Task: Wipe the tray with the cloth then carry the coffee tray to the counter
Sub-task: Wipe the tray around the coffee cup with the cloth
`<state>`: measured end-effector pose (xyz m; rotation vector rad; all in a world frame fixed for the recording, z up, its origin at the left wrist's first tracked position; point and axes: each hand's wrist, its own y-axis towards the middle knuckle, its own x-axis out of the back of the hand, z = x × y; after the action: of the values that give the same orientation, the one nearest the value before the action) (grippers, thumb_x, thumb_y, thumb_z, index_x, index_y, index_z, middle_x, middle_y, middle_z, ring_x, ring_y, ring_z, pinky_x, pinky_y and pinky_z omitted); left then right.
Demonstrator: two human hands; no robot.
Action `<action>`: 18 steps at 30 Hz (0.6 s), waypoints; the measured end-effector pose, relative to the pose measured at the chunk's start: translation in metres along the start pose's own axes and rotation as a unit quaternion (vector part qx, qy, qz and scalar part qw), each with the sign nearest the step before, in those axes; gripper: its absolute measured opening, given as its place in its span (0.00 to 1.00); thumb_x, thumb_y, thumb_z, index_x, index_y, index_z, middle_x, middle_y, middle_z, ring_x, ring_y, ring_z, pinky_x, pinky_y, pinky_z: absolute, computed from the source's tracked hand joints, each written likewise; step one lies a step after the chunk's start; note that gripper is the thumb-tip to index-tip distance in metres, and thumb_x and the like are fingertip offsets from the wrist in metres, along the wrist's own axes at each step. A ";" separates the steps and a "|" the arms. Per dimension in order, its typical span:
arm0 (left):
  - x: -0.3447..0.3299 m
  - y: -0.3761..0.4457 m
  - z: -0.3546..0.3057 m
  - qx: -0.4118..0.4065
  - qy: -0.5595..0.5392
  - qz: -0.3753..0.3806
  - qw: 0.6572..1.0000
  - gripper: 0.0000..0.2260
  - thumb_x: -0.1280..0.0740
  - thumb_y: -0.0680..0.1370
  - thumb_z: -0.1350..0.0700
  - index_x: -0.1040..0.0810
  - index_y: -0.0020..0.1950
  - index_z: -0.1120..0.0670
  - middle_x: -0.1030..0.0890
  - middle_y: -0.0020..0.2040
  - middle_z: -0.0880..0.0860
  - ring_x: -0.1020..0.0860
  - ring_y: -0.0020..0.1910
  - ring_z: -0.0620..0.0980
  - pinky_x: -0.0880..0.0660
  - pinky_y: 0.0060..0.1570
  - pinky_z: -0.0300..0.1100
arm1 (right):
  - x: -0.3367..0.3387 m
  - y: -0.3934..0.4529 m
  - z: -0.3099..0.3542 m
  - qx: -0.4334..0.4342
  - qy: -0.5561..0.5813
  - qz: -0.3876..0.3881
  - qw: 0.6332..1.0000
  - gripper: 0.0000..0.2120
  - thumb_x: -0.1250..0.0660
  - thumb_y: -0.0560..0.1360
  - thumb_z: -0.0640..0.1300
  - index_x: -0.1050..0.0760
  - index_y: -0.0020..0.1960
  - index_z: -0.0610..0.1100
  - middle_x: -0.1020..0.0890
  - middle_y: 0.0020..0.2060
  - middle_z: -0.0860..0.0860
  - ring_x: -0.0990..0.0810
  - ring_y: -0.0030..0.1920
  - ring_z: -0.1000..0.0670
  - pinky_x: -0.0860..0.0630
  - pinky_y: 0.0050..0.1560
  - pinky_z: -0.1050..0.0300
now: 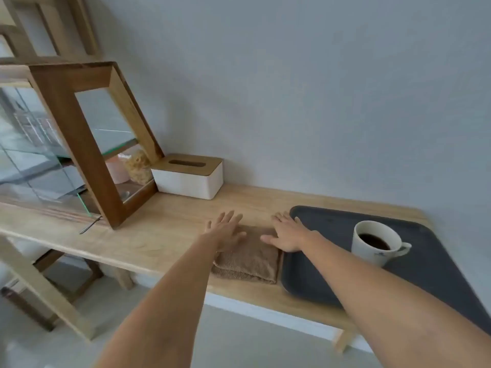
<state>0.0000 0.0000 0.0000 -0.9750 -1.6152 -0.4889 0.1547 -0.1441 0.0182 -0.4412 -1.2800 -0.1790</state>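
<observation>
Both hands, left hand (225,231) and right hand (285,235), lie open, fingers spread, over the folded brown terry cloth (248,261) beside the dark grey plastic tray (332,282) bearing a white coffee mug (377,243).

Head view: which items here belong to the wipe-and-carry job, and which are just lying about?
Belongs to the job:
- folded brown cloth, under both open hands: left hand, right hand
- dark tray
- cup of coffee, standing on the tray

Just lying about:
- white tissue box with wooden lid
- wood-framed glass cabinet
- spoon near the cabinet
</observation>
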 end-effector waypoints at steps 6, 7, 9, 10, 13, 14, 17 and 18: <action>-0.020 0.002 0.013 -0.010 0.000 -0.038 0.999 0.29 0.48 0.79 0.39 0.46 0.77 0.49 0.44 0.78 0.50 0.47 0.77 0.52 0.48 0.73 0.58 | -0.028 0.002 0.011 0.008 0.032 -0.046 0.998 0.36 0.41 0.75 0.63 0.39 0.72 0.38 0.38 0.74 0.42 0.51 0.78 0.43 0.53 0.76 0.39; -0.023 0.001 0.015 -0.014 -0.009 -0.056 0.998 0.28 0.47 0.79 0.39 0.43 0.77 0.49 0.41 0.77 0.51 0.44 0.76 0.53 0.47 0.72 0.56 | -0.030 0.002 0.013 0.018 0.047 -0.073 0.996 0.32 0.40 0.75 0.62 0.35 0.69 0.39 0.33 0.72 0.42 0.48 0.77 0.42 0.51 0.75 0.40; -0.028 -0.001 0.017 -0.021 -0.039 -0.096 0.994 0.25 0.44 0.79 0.41 0.38 0.75 0.49 0.33 0.72 0.53 0.36 0.71 0.54 0.43 0.71 0.54 | -0.037 -0.002 0.019 0.036 0.061 -0.131 0.989 0.23 0.37 0.75 0.58 0.28 0.59 0.40 0.25 0.62 0.43 0.35 0.70 0.41 0.41 0.71 0.45; -0.032 -0.003 0.017 -0.027 -0.054 -0.116 0.991 0.24 0.42 0.79 0.43 0.36 0.74 0.49 0.30 0.68 0.54 0.32 0.68 0.55 0.41 0.70 0.54 | -0.041 -0.005 0.023 0.043 0.068 -0.157 0.984 0.19 0.35 0.75 0.56 0.27 0.53 0.41 0.23 0.57 0.43 0.30 0.64 0.42 0.36 0.66 0.48; -0.035 -0.011 0.021 -0.056 -0.103 -0.156 0.981 0.19 0.36 0.78 0.51 0.29 0.68 0.51 0.24 0.56 0.56 0.25 0.58 0.57 0.30 0.62 0.54 | -0.043 -0.019 0.034 0.066 0.122 -0.170 0.976 0.12 0.33 0.76 0.49 0.30 0.47 0.41 0.21 0.49 0.43 0.24 0.52 0.42 0.27 0.52 0.50; -0.032 -0.014 0.022 -0.074 -0.118 -0.163 0.977 0.16 0.34 0.77 0.54 0.26 0.65 0.52 0.22 0.52 0.56 0.24 0.54 0.56 0.28 0.58 0.54 | -0.038 -0.025 0.036 0.077 0.136 -0.166 0.974 0.11 0.33 0.76 0.48 0.30 0.48 0.40 0.20 0.47 0.44 0.22 0.48 0.43 0.26 0.48 0.50; -0.009 -0.028 0.013 -0.136 -0.148 -0.192 0.961 0.07 0.32 0.76 0.53 0.22 0.53 0.50 0.19 0.43 0.49 0.22 0.43 0.48 0.25 0.46 0.45 | -0.008 -0.050 0.032 0.093 0.170 -0.170 0.966 0.10 0.34 0.77 0.46 0.32 0.48 0.41 0.24 0.35 0.49 0.26 0.35 0.50 0.29 0.36 0.55; 0.002 -0.034 0.005 -0.158 -0.159 -0.202 0.953 0.04 0.31 0.75 0.53 0.22 0.49 0.48 0.20 0.40 0.44 0.23 0.40 0.43 0.27 0.42 0.39 | 0.003 -0.059 0.028 0.095 0.174 -0.177 0.964 0.10 0.34 0.77 0.46 0.32 0.49 0.41 0.25 0.33 0.49 0.27 0.33 0.50 0.30 0.36 0.56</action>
<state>-0.0297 -0.0149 0.0068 -0.9927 -2.0876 -0.9314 0.1096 -0.1853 0.0402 -0.0081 -1.0071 -0.4122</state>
